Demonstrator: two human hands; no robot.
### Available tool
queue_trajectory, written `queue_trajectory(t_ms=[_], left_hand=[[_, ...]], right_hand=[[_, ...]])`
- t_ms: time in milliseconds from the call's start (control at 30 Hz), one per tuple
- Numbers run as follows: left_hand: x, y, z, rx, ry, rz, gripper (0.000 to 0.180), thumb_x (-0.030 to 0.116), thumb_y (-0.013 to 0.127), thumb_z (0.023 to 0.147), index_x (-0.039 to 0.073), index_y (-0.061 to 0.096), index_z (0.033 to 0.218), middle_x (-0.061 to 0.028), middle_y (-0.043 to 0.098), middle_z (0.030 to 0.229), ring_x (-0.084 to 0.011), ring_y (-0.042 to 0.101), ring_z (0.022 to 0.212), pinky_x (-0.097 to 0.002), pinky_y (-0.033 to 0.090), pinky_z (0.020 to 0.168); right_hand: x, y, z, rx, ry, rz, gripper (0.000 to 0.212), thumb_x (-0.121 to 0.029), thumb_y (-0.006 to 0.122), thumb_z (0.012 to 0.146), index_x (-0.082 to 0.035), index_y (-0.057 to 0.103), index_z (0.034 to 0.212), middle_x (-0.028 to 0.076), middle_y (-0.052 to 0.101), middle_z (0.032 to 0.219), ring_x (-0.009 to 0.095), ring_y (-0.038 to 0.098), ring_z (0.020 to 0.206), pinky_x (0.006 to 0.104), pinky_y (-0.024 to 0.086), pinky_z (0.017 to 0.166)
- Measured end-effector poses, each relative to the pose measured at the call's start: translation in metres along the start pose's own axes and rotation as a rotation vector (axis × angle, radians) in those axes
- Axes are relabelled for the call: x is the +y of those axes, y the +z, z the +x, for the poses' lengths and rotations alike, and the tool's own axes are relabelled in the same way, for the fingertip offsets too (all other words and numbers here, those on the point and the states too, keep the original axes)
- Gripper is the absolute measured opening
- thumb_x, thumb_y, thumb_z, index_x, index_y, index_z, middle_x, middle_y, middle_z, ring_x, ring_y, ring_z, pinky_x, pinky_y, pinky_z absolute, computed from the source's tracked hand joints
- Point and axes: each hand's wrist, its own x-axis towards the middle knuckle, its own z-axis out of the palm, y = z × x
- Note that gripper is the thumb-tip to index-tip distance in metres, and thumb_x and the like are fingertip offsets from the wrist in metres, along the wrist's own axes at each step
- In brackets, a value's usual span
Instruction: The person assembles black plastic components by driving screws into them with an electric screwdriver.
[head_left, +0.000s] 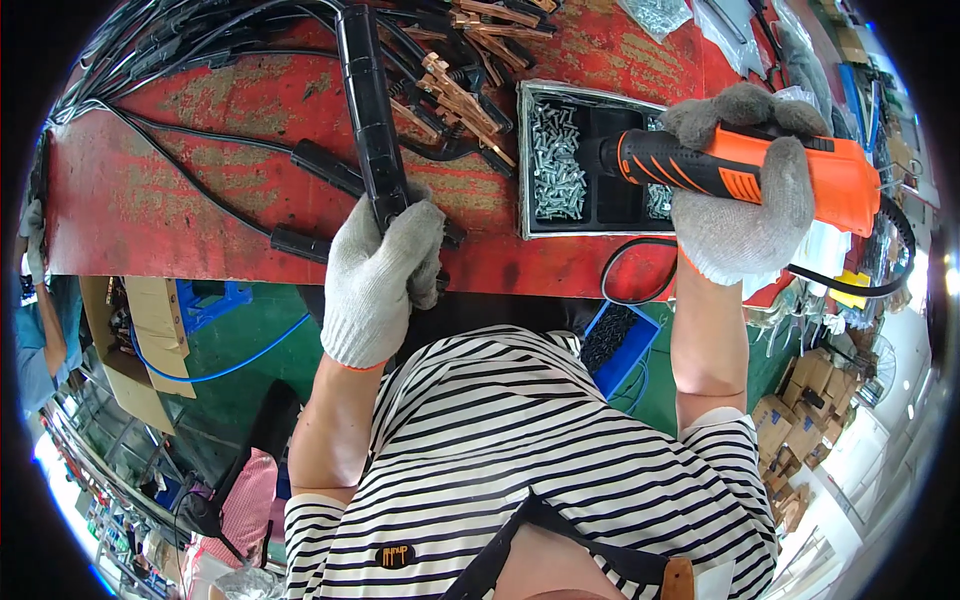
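My left hand (375, 275), in a grey-white knit glove, is closed around the lower end of a long black plastic handle (368, 100). That handle stands nearly upright in the picture, and its upper end reaches the black cables. In my right hand (745, 215), gloved too, is an orange and black electric screwdriver (665, 165) with its nose pointing left. The nose hangs over a black divided tray (590, 235) holding small silver screws (557, 175). More black handles (325, 165) on cables lie left of my left hand.
Copper clamp jaws (460, 100) lie piled at the back middle of the red table (200, 200). Black cables (150, 60) bundle at the far left. The screwdriver's cord (850, 287) loops at the right. Below the edge sits a blue bin (635, 355). Another person's hand (33, 240) shows far left.
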Motion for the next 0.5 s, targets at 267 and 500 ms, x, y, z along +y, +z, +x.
queue_trajectory(t_ms=[267,500], left_hand=[[-0.005,-0.001,0.002,-0.001,0.008,0.013,0.033,0.026,0.066,0.103,0.0,0.056,0.121,-0.0045,0.061,0.08,-0.0135,0.054,0.057,-0.0285,0.046,0.052],[0.003,-0.002,-0.001,-0.009,-0.013,0.01,0.025,0.023,0.067,0.101,0.0,0.058,0.109,-0.0045,0.061,0.074,-0.0129,0.056,0.055,-0.0276,0.046,0.05]], right_hand=[[-0.008,0.004,0.001,0.053,-0.017,-0.103,0.032,-0.02,0.06,0.095,-0.006,0.057,0.123,0.022,0.07,0.102,0.033,0.069,0.074,0.0549,0.058,0.072],[-0.027,0.018,0.009,0.032,0.023,-0.179,0.03,-0.031,0.067,0.085,-0.014,0.069,0.11,0.013,0.072,0.102,0.027,0.064,0.073,0.0489,0.049,0.075]])
